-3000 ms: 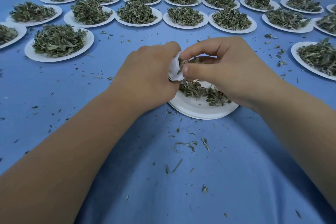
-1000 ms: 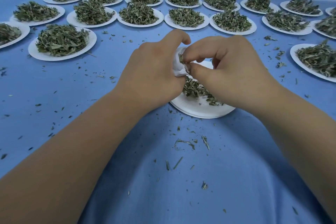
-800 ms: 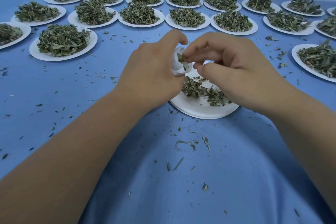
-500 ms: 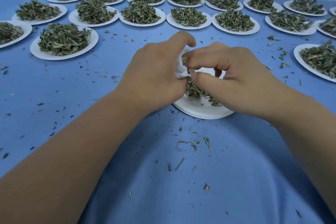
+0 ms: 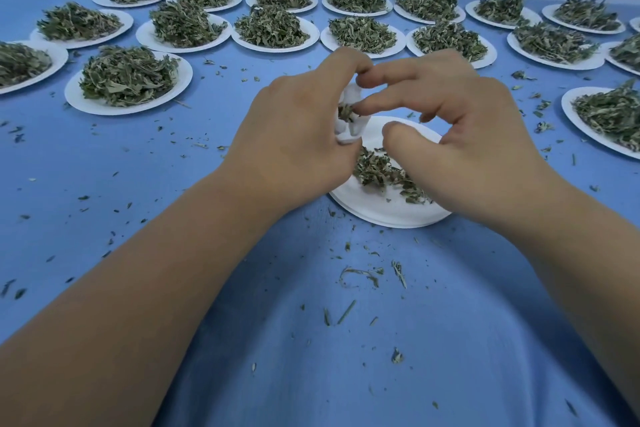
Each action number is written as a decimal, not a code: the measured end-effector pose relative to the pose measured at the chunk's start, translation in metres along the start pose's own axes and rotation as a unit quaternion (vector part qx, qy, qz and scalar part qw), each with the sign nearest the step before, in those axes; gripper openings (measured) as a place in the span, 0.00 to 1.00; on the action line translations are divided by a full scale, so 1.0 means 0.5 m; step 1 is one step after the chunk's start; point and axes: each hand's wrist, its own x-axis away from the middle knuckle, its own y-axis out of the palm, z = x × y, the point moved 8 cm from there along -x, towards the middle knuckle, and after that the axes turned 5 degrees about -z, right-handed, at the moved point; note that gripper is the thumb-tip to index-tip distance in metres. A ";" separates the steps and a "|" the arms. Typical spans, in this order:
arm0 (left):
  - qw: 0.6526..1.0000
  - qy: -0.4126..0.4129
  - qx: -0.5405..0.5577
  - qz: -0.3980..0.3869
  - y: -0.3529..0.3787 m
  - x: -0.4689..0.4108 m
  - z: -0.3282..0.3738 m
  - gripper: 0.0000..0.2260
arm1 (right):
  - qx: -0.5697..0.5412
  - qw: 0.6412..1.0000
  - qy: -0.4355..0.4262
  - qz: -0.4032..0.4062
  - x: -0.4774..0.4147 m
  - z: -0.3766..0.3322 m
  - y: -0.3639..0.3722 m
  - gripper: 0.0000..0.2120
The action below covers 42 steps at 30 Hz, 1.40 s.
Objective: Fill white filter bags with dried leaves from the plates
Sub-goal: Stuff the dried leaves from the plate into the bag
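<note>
Your left hand (image 5: 298,142) clasps the bag (image 5: 351,125) over the left edge of the plate (image 5: 381,213). Your right hand (image 5: 464,135) grasps nothing; its forefinger presses leaves (image 5: 345,112) into the bag's mouth. Hold that mouth wide, tamp gently, and work above the plate so spills miss the cloth (image 5: 346,374).
</note>
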 end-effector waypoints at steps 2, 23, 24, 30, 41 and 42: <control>1.000 -0.005 0.010 -0.004 0.001 -0.001 -0.003 0.22 | 0.011 1.000 -0.017 0.002 0.004 -0.008 0.002 0.16; 0.998 0.021 0.027 -0.047 0.008 0.001 0.028 0.33 | -0.007 0.983 -0.020 -0.183 0.006 -0.006 0.066 0.14; 0.999 0.020 0.027 -0.040 0.004 0.001 0.026 0.33 | -0.010 0.985 -0.016 -0.174 0.006 -0.003 0.063 0.15; 0.999 0.027 0.033 -0.019 -0.005 -0.001 0.026 0.31 | 0.003 0.992 -0.073 -0.102 0.000 -0.023 0.039 0.14; 0.990 0.018 0.132 -0.035 -0.002 -0.001 0.020 0.30 | 0.002 0.990 0.001 -0.140 0.000 0.018 0.047 0.24; 0.988 0.018 0.143 -0.061 0.002 -0.002 0.017 0.31 | 0.011 0.992 0.010 -0.128 -0.001 0.025 0.043 0.23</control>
